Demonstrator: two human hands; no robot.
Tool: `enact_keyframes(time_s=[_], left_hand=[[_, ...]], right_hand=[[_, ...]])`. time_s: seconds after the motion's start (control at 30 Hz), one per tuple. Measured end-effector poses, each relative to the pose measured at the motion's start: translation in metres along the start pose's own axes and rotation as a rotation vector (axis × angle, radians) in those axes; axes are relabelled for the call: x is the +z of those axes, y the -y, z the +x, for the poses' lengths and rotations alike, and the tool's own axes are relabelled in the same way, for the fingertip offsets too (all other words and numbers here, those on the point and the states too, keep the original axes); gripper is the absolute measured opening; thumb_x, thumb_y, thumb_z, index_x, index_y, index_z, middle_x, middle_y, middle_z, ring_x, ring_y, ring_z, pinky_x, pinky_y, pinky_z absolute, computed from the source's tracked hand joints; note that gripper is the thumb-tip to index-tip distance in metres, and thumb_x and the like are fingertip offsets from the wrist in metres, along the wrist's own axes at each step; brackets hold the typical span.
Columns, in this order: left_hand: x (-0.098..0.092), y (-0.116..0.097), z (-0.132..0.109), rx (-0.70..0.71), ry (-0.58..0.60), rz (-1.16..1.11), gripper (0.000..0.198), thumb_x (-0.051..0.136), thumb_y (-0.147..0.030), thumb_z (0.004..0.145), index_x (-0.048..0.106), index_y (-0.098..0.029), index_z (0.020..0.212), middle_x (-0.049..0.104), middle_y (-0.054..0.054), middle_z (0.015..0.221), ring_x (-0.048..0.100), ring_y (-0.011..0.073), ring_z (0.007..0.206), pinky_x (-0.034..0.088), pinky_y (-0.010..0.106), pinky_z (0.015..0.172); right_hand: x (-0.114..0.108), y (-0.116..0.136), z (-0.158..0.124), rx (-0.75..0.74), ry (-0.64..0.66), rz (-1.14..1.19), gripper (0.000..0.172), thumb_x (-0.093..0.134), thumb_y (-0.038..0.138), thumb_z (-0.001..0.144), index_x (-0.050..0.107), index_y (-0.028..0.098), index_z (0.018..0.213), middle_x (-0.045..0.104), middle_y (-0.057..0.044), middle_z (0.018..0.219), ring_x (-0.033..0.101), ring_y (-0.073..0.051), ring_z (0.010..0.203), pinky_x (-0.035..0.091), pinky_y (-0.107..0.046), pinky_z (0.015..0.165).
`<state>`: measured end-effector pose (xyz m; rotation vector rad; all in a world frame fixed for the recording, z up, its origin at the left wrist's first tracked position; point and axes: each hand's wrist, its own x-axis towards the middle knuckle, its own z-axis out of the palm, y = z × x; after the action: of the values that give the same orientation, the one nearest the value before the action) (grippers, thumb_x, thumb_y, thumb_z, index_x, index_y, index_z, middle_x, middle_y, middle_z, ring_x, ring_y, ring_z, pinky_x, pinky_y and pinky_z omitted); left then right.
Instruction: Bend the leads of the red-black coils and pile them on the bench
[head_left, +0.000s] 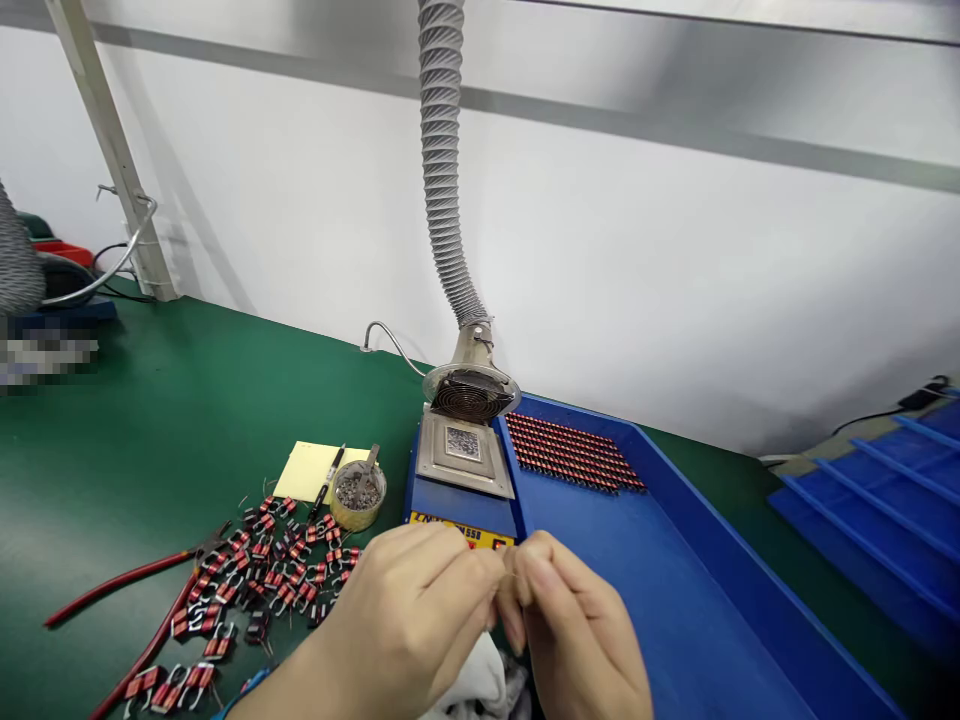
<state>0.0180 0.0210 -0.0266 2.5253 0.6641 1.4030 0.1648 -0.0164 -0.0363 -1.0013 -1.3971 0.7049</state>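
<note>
My left hand (420, 610) and my right hand (574, 625) meet at the bottom centre, fingertips pinched close together. Whatever lies between the fingertips is too small or hidden to make out. Just beyond them stands a solder pot (465, 450) with a blue body and a metal top, under a round fume hood (472, 390). To the left, a pile of red and black wired components (277, 570) spreads over the green table. Rows of similar components (574, 452) lie at the back of a blue tray (720, 600) on the right.
Red-handled pliers (142, 572) lie at the left by the pile. Behind it are a yellow paper (304, 472), a pen (328, 480) and a small round container (358, 495). A grey hose (442, 150) hangs above. Blue racks (885, 520) stand at the far right.
</note>
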Motion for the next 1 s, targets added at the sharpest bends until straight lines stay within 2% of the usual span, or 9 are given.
enact_keyframes(time_s=[0.13, 0.33, 0.43, 0.57, 0.67, 0.77, 0.83, 0.9, 1.0], left_hand=[[-0.003, -0.003, 0.001, -0.124, -0.085, -0.192, 0.019, 0.043, -0.010, 0.096, 0.057, -0.017, 0.085, 0.061, -0.001, 0.069, 0.055, 0.0102, 0.060, 0.043, 0.018, 0.058], [-0.004, -0.003, 0.002, -0.202, -0.033, -0.292, 0.017, 0.046, -0.011, 0.095, 0.058, -0.017, 0.084, 0.064, -0.001, 0.073, 0.060, 0.0095, 0.064, 0.045, 0.016, 0.062], [0.001, -0.001, 0.000, -0.049, -0.044, -0.116, 0.022, 0.041, -0.011, 0.097, 0.058, -0.015, 0.084, 0.062, 0.001, 0.068, 0.055, 0.0126, 0.059, 0.043, 0.022, 0.056], [0.001, -0.002, 0.000, -0.025, -0.067, -0.086, 0.024, 0.040, -0.009, 0.096, 0.057, -0.016, 0.081, 0.059, -0.001, 0.063, 0.051, 0.0119, 0.055, 0.041, 0.022, 0.055], [-0.004, -0.005, 0.003, -0.189, -0.049, -0.264, 0.018, 0.046, -0.009, 0.095, 0.057, -0.017, 0.083, 0.065, -0.002, 0.072, 0.059, 0.0092, 0.063, 0.044, 0.016, 0.062], [-0.005, -0.006, 0.004, -0.253, -0.025, -0.308, 0.016, 0.048, -0.011, 0.095, 0.058, -0.017, 0.085, 0.066, -0.002, 0.074, 0.062, 0.0091, 0.066, 0.045, 0.015, 0.064], [-0.002, -0.003, 0.003, -0.170, -0.039, -0.219, 0.020, 0.044, -0.012, 0.097, 0.058, -0.016, 0.084, 0.065, 0.000, 0.072, 0.060, 0.0111, 0.064, 0.046, 0.018, 0.062], [0.003, -0.001, 0.001, -0.032, -0.062, -0.044, 0.026, 0.038, -0.011, 0.098, 0.059, -0.015, 0.084, 0.063, 0.002, 0.067, 0.056, 0.0137, 0.058, 0.044, 0.023, 0.057], [0.006, -0.001, -0.001, 0.076, -0.090, 0.093, 0.029, 0.036, -0.008, 0.096, 0.058, -0.016, 0.079, 0.056, 0.000, 0.058, 0.046, 0.0141, 0.050, 0.037, 0.026, 0.049]], right_hand=[[-0.005, -0.001, 0.001, -0.224, -0.102, -0.043, 0.016, 0.058, 0.015, 0.093, 0.070, 0.024, 0.088, 0.067, 0.002, 0.069, 0.061, -0.013, 0.065, 0.052, -0.025, 0.066], [-0.004, -0.001, 0.002, -0.484, -0.063, -0.310, 0.035, 0.059, -0.005, 0.082, 0.069, 0.022, 0.102, 0.071, -0.002, 0.085, 0.066, -0.016, 0.081, 0.053, -0.027, 0.073], [-0.001, -0.002, 0.001, -0.251, -0.054, -0.169, 0.018, 0.055, 0.011, 0.092, 0.064, 0.021, 0.081, 0.065, -0.001, 0.072, 0.061, -0.013, 0.068, 0.049, -0.023, 0.063], [-0.003, -0.002, 0.001, 0.106, 0.077, 0.280, 0.037, 0.047, 0.034, 0.099, 0.056, 0.021, 0.065, 0.054, 0.002, 0.052, 0.050, -0.011, 0.051, 0.046, -0.022, 0.052], [-0.006, -0.002, 0.003, -0.078, 0.006, 0.130, 0.010, 0.062, 0.024, 0.091, 0.069, 0.024, 0.084, 0.069, 0.000, 0.071, 0.063, -0.014, 0.069, 0.053, -0.022, 0.066], [-0.004, -0.003, 0.004, -0.368, -0.052, -0.177, 0.033, 0.065, 0.002, 0.083, 0.070, 0.027, 0.104, 0.074, -0.001, 0.088, 0.068, -0.016, 0.085, 0.054, -0.024, 0.078], [-0.001, -0.003, 0.004, -0.460, -0.085, -0.281, 0.031, 0.059, -0.001, 0.083, 0.070, 0.024, 0.100, 0.073, -0.002, 0.086, 0.068, -0.017, 0.083, 0.053, -0.025, 0.077], [0.001, -0.002, 0.003, -0.298, -0.075, -0.245, 0.018, 0.055, 0.009, 0.090, 0.066, 0.021, 0.082, 0.068, -0.001, 0.072, 0.064, -0.015, 0.068, 0.051, -0.024, 0.065], [0.002, 0.000, 0.004, 0.063, 0.042, 0.131, 0.039, 0.046, 0.030, 0.099, 0.053, 0.020, 0.061, 0.050, 0.003, 0.048, 0.049, -0.011, 0.045, 0.045, -0.022, 0.048]])
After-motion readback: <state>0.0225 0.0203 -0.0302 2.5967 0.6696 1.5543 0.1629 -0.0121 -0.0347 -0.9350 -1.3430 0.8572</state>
